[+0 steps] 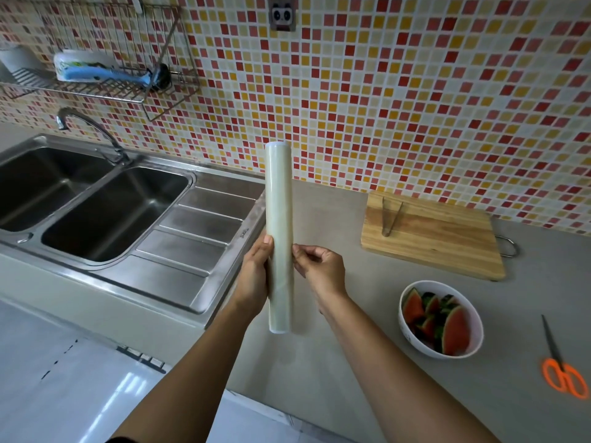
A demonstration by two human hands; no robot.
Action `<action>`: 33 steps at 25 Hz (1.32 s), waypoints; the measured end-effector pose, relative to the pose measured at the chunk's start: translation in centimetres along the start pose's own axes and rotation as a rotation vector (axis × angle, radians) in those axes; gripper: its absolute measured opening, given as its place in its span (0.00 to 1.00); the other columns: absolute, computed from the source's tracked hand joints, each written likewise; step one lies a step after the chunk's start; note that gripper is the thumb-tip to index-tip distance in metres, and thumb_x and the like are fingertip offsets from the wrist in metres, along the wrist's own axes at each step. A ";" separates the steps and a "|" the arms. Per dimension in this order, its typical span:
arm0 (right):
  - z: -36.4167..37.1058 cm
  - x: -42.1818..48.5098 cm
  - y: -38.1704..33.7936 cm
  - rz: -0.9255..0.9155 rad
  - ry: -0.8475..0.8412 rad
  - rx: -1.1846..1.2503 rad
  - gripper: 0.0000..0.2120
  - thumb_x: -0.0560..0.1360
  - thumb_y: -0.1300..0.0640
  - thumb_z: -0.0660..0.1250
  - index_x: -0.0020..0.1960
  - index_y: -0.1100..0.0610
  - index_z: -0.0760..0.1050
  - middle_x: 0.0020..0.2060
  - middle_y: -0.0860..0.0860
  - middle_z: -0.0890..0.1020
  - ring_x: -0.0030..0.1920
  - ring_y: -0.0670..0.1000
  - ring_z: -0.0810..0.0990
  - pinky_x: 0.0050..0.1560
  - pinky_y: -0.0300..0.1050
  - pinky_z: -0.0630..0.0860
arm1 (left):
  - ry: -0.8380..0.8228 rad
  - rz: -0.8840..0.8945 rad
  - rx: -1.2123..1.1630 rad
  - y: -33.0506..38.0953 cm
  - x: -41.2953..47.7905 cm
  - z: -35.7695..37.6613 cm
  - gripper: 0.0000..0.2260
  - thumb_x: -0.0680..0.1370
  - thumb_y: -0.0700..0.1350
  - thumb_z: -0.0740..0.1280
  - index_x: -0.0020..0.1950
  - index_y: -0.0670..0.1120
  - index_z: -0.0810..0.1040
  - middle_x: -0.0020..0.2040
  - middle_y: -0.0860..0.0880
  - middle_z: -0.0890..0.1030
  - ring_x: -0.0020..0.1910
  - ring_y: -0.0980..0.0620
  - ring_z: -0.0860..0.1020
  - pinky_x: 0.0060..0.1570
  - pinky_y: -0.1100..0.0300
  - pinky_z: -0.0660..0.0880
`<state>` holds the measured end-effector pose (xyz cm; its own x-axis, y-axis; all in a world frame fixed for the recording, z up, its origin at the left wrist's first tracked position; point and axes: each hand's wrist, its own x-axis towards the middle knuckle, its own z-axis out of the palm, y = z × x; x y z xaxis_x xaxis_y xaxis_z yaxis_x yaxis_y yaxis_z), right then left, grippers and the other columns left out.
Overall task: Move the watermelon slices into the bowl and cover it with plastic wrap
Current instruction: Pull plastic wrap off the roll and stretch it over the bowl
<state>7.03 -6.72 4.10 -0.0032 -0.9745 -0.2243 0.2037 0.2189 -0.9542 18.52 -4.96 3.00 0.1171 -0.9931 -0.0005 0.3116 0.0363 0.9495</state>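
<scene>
**Finding the free edge of the film before covering the bowl**

The left hand (pixel 254 276) grips the lower half of the roll of plastic wrap (pixel 279 219), fingers curled behind it and thumb at its left side, holding it upright above the counter (pixel 335 362). The right hand (pixel 319 270) meets the roll from 3 o'clock, thumb and forefinger pinched at its right edge. Whether they already hold a flap of film cannot be told.

At 4 o'clock from the hands stands the bowl (pixel 403 318), well apart and uncovered, with the watermelon slices (pixel 447 324) inside. The transfer step appears complete, and the covering step is in hand.

Further out at 4 o'clock lie the scissors (pixel 563 375). At 2 o'clock a cutting board (pixel 447 247) carries tongs (pixel 390 219). At 10 o'clock is the sink (pixel 192 238).

The next move probably calls for lifting the film's edge and drawing out a sheet wider than the bowl's rim. Thin film is likely to cling to itself, so an even pull is advisable.
</scene>
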 end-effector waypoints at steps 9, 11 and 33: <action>-2.4 -0.8 -1.2 -0.157 -0.120 -0.575 0.08 0.78 0.52 0.61 0.43 0.53 0.75 0.34 0.43 0.77 0.36 0.42 0.75 0.37 0.34 0.69 | 0.021 -0.025 0.014 -0.7 -1.4 1.4 0.17 0.79 0.52 0.59 0.59 0.40 0.76 0.48 0.42 0.82 0.47 0.48 0.81 0.45 0.59 0.78; -2.4 -1.0 -1.3 -0.114 -0.152 -0.528 0.08 0.80 0.53 0.58 0.47 0.54 0.74 0.39 0.45 0.78 0.41 0.45 0.75 0.42 0.38 0.70 | 0.019 -0.023 0.015 -0.4 -1.6 1.7 0.18 0.78 0.53 0.60 0.59 0.41 0.76 0.49 0.41 0.82 0.49 0.47 0.81 0.46 0.58 0.78; -3.0 -1.4 -3.5 0.092 -0.232 0.105 0.09 0.77 0.65 0.62 0.43 0.54 0.76 0.32 0.45 0.80 0.32 0.39 0.79 0.40 0.32 0.71 | 0.014 0.067 0.230 0.8 -2.0 2.9 0.15 0.78 0.53 0.58 0.55 0.45 0.77 0.43 0.57 0.83 0.43 0.61 0.80 0.40 0.70 0.74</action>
<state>3.38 -5.93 7.18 0.2423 -0.9384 -0.2463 0.2934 0.3128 -0.9034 15.77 -3.28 4.70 0.1438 -0.9877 0.0617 0.0795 0.0737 0.9941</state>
